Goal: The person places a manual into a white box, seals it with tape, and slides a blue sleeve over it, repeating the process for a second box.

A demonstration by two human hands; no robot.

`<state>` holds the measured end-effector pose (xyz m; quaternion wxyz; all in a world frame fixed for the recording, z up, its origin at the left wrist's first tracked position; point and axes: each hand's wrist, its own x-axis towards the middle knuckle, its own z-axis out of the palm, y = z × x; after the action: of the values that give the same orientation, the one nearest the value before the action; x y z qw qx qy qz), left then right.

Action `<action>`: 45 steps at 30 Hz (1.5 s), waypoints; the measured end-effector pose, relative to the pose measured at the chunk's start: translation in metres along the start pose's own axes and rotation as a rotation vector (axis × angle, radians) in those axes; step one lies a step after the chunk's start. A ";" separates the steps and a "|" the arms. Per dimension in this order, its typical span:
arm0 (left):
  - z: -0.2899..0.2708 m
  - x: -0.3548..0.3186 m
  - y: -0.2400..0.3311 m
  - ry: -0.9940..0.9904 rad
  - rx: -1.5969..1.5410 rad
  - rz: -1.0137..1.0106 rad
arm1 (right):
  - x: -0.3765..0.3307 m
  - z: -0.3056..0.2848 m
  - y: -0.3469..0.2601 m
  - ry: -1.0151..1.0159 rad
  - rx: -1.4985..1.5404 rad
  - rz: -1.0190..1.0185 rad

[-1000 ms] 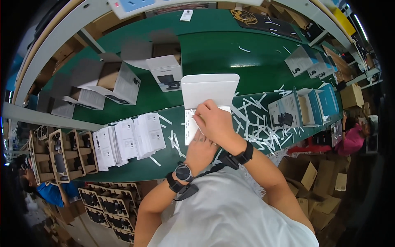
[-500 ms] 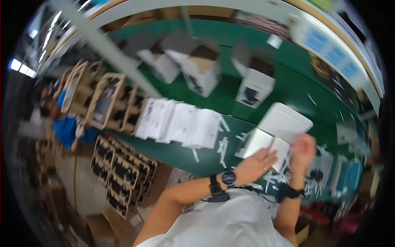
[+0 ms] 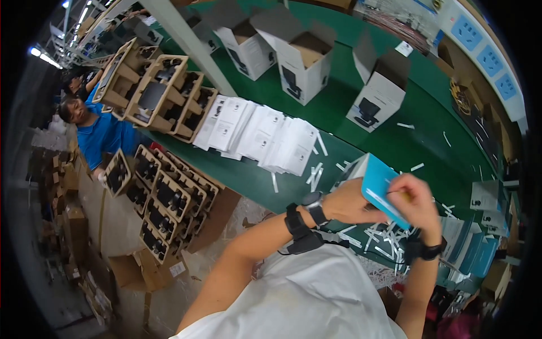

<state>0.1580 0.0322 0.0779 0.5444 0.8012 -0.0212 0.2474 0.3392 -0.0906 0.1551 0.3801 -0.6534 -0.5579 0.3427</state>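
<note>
A box with a flat blue face (image 3: 379,183) is tilted up over the green table in front of me. My left hand (image 3: 351,202) grips its near left edge, fingers partly hidden behind the blue panel. Over the right part of the same panel is my right hand (image 3: 416,204), its fingers curled together and slightly blurred. What they pinch, if anything, is too small to make out. A pale line runs along the lower part of the blue face. Around and below the hands lie many loose white strips (image 3: 384,248).
Stacks of white printed leaflets (image 3: 262,135) lie left of the hands. Open white cartons (image 3: 375,104) stand farther back. Blue boxes (image 3: 480,254) are at the right. Cardboard trays with black parts (image 3: 164,206) are stacked at left, near a person in a blue shirt (image 3: 104,135).
The white box interior with its raised flap no longer shows; a blue face is turned up instead. My left hand has moved from lying on it to gripping its edge. My view has shifted.
</note>
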 end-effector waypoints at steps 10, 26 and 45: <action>-0.016 -0.028 -0.010 0.050 -0.341 -0.364 | 0.014 0.049 -0.008 0.233 -0.421 -0.350; 0.006 -0.029 -0.019 0.438 0.032 0.044 | -0.047 0.001 0.085 0.867 1.247 -0.092; -0.017 -0.032 -0.031 0.193 0.317 -0.011 | -0.085 0.121 0.061 0.861 -0.090 -0.050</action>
<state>0.1327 0.0528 0.0422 0.4122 0.8496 0.0749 0.3204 0.2500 -0.1662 0.0456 0.5574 -0.7390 -0.3784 0.0048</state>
